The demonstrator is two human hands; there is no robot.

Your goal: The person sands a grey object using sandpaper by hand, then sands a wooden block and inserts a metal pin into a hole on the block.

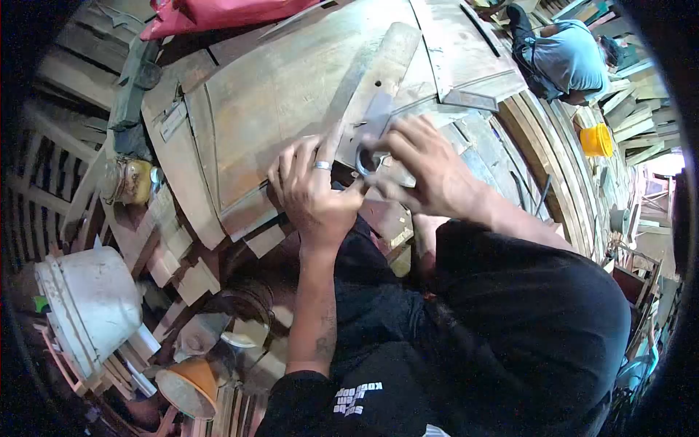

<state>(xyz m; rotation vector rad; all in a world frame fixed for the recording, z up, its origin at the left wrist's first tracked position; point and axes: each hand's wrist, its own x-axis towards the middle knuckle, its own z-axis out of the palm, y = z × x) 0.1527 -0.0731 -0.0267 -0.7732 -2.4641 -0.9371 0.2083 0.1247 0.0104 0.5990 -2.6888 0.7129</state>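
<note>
A long wooden board (397, 54) with a dark hole slants across the work surface. My left hand (313, 189), with a ring on one finger, has its fingers curled at the board's near end, its thumb reaching toward my right hand. My right hand (429, 164) is partly blurred, its fingers bent round a dark curved piece (362, 160) between the two hands. Just above that piece a greyish flat blade-like shape (378, 111) is blurred over the board. What lies under my fingers is hidden.
A wooden work surface (255, 95) spreads ahead, with a metal-edged tool (471, 100) on it. At the left are a glass jar (133, 182), a white bucket (102, 298) and an orange container (193, 386). Another person (568, 62) bends near a yellow bucket (596, 140).
</note>
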